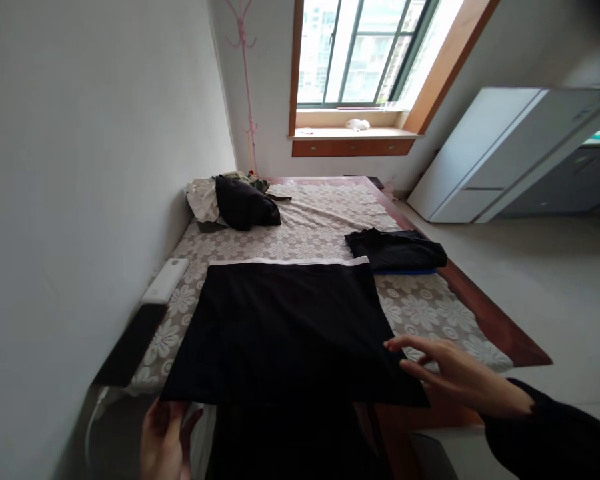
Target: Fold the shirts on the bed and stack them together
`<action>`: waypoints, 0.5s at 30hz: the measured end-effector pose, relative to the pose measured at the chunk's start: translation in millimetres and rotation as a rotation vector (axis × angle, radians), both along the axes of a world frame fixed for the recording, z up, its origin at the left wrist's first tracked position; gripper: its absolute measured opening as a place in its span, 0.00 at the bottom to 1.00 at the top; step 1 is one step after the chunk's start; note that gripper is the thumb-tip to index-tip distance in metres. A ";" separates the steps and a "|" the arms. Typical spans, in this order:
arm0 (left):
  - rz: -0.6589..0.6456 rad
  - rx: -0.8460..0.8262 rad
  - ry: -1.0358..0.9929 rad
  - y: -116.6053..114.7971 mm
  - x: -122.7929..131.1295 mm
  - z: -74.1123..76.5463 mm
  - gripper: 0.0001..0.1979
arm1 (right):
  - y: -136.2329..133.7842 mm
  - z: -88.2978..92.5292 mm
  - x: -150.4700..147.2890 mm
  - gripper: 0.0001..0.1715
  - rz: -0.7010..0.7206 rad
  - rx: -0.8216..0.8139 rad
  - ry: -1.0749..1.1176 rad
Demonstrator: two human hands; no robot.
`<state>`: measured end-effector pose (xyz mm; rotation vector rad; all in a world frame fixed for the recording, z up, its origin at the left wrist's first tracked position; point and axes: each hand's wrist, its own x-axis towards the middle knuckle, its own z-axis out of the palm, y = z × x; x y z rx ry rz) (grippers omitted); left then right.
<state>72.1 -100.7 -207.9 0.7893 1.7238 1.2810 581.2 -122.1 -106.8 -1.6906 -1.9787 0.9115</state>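
A black garment with a white band along its far edge (285, 327) lies spread flat on the bed (420, 310), which has a floral lace cover. My right hand (450, 373) rests at the garment's near right edge, fingers stretched out and apart, fingertips touching the cloth. Low in the view, my left hand (165, 437) is at the garment's near left corner, fingers loosely curled beneath the cloth edge; whether it grips the cloth is hard to tell.
A folded black garment (395, 250) lies on the bed's right side over something blue. A heap of black and white clothes (233, 197) sits at the far left corner. A white wall runs along the left; a white cabinet (485, 160) stands right, under the window.
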 end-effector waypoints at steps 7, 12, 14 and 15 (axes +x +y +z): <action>-0.094 -0.176 -0.243 14.3 -4.6 14.6 0.31 | 111.3 45.7 -94.5 0.13 0.315 0.086 -0.001; -0.063 0.052 0.153 40.7 -1.4 48.7 0.23 | 195.4 7.6 -181.0 0.26 0.281 -0.198 0.428; -0.111 0.146 0.252 50.5 17.5 74.6 0.22 | 219.8 -8.5 -209.7 0.30 0.154 -0.375 0.635; -0.137 0.190 0.268 54.7 31.7 88.7 0.23 | 227.5 -14.0 -220.0 0.31 0.087 -0.450 0.722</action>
